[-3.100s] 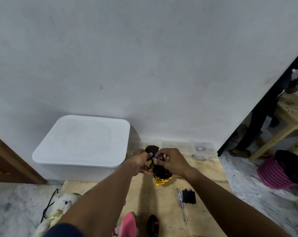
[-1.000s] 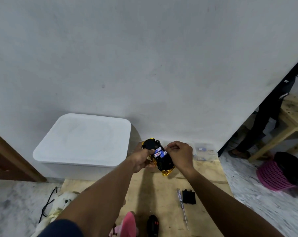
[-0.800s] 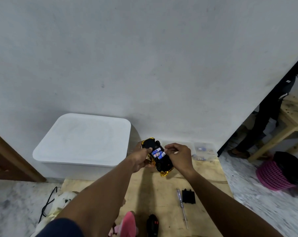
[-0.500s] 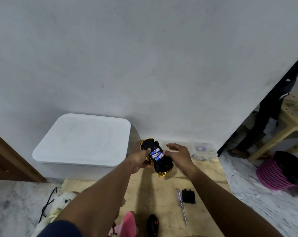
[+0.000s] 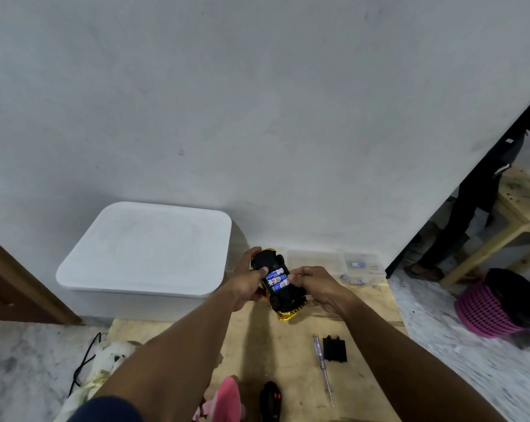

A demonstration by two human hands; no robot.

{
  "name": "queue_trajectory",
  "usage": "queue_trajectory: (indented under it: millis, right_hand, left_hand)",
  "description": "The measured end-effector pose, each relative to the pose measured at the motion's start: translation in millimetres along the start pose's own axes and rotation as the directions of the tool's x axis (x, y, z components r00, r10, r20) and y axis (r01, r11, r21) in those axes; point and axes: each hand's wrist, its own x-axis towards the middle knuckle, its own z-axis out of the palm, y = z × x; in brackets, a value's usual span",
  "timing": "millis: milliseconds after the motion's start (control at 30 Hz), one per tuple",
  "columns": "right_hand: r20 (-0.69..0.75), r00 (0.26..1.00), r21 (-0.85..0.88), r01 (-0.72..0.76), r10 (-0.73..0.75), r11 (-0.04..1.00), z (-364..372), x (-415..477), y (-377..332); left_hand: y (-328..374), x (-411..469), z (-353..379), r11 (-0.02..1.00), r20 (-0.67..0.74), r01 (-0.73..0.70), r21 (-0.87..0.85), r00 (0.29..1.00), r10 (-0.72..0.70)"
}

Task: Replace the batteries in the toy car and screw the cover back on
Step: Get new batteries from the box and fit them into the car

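The gold and black toy car (image 5: 283, 296) is held upside down above the wooden board (image 5: 276, 345). Three blue and white batteries (image 5: 276, 279) lie side by side in its open compartment. My left hand (image 5: 248, 277) grips the car's left side, thumb beside the batteries. My right hand (image 5: 314, 284) grips the right side, with fingertips at the batteries' right ends. The black battery cover (image 5: 335, 349) lies on the board to the right. A clear-handled screwdriver (image 5: 322, 362) lies just left of the cover.
A large white lidded bin (image 5: 145, 251) stands against the wall on the left. Clear plastic boxes (image 5: 337, 263) sit behind the car. A black remote (image 5: 270, 402), a pink toy (image 5: 227, 400) and a white plush (image 5: 111, 357) lie near me. A pink basket (image 5: 486, 309) and another person's legs (image 5: 458, 226) are at the right.
The car has been turned so its open compartment faces up at me. My right hand moved from pinching above the batteries to holding the car's right side.
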Motion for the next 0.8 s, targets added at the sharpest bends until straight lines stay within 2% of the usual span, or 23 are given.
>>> queue_trajectory:
  millis: [467,533,567,667,733,800]
  right_hand:
    - [0.077,0.997,-0.107,-0.020,0.029,0.994,-12.2,-4.0,-5.9]
    - [0.049,0.998,-0.084,0.050,-0.046,0.995,-11.9,-6.2,-4.4]
    - [0.000,0.992,-0.100,0.127,-0.128,0.987,-10.3,-5.7,-2.7]
    - [-0.170,0.906,-0.290,0.330,-0.387,0.899,-3.5,-0.2,4.1]
    - [-0.211,0.881,-0.322,0.347,-0.424,0.881,0.7,2.4,7.2]
    - [-0.216,0.889,-0.302,0.331,-0.403,0.894,2.9,3.8,8.1]
  left_hand:
    - [-1.2,-4.3,9.0,1.000,0.011,-0.014,0.006,1.000,0.014]
    - [-1.1,-3.8,8.8,1.000,0.004,-0.013,-0.011,1.000,0.013]
    - [-0.8,-3.3,9.2,1.000,-0.007,-0.011,-0.024,1.000,0.010]
    - [0.6,0.1,10.8,0.999,-0.052,-0.008,-0.045,0.999,0.006]
    - [2.4,0.5,11.8,0.999,-0.069,-0.015,-0.035,0.998,0.012]
    - [3.2,-0.5,11.8,0.999,-0.082,-0.029,-0.013,0.996,0.028]
